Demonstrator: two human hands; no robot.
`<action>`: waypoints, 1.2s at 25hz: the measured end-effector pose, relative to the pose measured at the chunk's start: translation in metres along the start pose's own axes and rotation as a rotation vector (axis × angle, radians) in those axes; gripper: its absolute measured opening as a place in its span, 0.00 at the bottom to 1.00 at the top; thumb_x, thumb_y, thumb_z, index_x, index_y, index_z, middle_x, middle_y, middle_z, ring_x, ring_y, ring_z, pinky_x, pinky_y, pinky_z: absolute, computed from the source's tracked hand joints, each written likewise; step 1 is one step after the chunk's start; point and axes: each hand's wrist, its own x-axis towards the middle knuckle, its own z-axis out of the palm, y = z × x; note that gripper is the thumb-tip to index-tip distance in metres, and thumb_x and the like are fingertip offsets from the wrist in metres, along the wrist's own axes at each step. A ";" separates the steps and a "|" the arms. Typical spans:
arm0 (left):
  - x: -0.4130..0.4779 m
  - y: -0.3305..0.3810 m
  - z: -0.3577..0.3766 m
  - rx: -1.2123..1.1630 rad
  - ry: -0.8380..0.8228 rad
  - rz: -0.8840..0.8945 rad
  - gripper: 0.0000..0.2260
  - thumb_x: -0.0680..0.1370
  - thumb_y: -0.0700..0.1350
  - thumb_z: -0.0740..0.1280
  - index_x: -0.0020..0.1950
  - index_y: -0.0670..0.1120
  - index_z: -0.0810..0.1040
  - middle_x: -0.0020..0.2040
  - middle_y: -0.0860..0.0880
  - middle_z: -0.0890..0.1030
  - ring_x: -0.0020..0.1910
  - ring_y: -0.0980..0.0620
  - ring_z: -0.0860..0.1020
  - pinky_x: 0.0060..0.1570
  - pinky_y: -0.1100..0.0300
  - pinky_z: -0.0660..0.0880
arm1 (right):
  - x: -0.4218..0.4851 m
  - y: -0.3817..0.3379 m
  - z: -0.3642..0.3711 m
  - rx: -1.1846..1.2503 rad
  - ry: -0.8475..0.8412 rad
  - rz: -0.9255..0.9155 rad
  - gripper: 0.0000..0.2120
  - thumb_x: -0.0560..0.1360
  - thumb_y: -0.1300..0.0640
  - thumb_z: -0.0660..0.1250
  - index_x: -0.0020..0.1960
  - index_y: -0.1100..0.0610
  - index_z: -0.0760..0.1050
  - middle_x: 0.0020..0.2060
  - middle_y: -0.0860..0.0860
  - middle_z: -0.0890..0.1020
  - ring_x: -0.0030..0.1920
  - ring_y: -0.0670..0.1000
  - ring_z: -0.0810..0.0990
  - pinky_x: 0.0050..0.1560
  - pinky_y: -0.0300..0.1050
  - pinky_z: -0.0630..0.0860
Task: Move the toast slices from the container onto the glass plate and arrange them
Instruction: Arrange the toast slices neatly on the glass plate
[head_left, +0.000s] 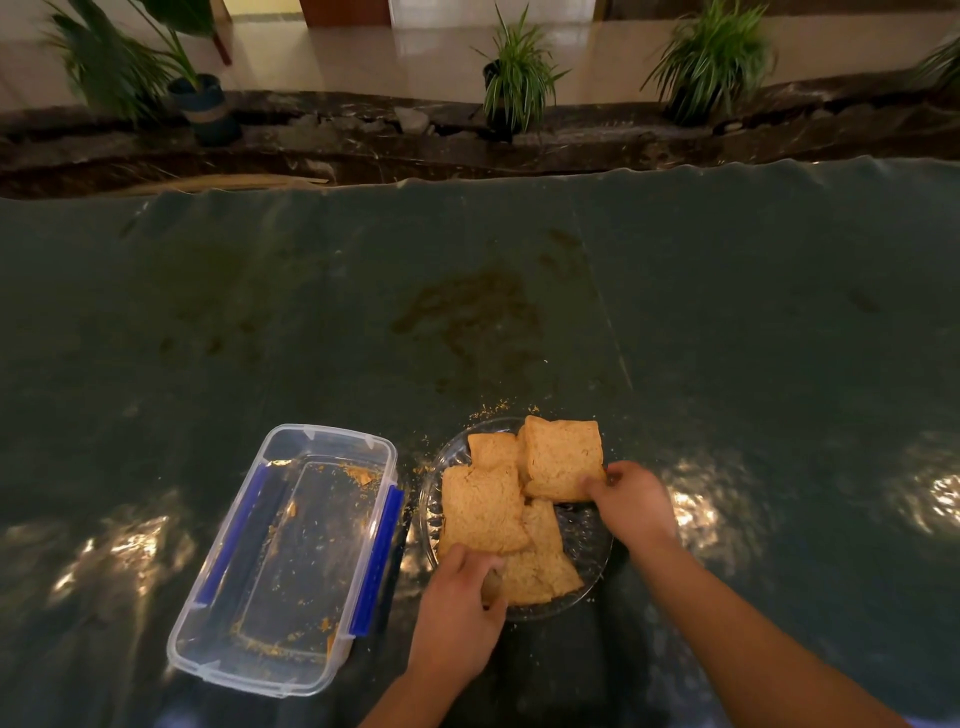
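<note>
1. Clear plastic container (283, 558) with blue side clips sits at lower left of the frame, holding only orange crumbs.
2. Left hand (457, 618), bottom centre, pinches the near edge of a toast slice (535, 577) on the glass plate (589, 535).
3. Golden-brown toast slices (483, 506), rough and square-cut, overlap across the plate, just right of the container.
4. Right hand (631, 501) grips the corner of the farthest slice (563, 457).
5. Crumbs (491, 410) dot the dark green table cover (727, 312).
</note>
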 end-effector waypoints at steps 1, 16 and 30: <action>0.000 0.000 0.000 0.005 0.000 -0.001 0.13 0.73 0.47 0.72 0.56 0.58 0.76 0.53 0.62 0.69 0.49 0.64 0.71 0.51 0.70 0.69 | 0.003 -0.002 -0.001 0.025 -0.009 0.009 0.22 0.71 0.45 0.70 0.60 0.56 0.77 0.52 0.54 0.83 0.51 0.56 0.81 0.49 0.50 0.78; -0.001 0.000 0.002 -0.017 0.006 0.002 0.13 0.74 0.45 0.70 0.56 0.58 0.77 0.50 0.64 0.67 0.47 0.67 0.70 0.45 0.73 0.68 | 0.005 -0.016 0.010 0.280 -0.027 0.103 0.09 0.67 0.53 0.76 0.41 0.52 0.75 0.38 0.49 0.81 0.41 0.52 0.80 0.47 0.53 0.80; -0.011 -0.022 0.007 0.476 -0.008 0.088 0.25 0.76 0.59 0.56 0.73 0.56 0.64 0.74 0.50 0.64 0.75 0.49 0.57 0.74 0.44 0.46 | 0.008 -0.020 0.014 0.589 -0.203 0.092 0.15 0.74 0.61 0.71 0.60 0.61 0.75 0.46 0.53 0.81 0.44 0.53 0.83 0.38 0.50 0.84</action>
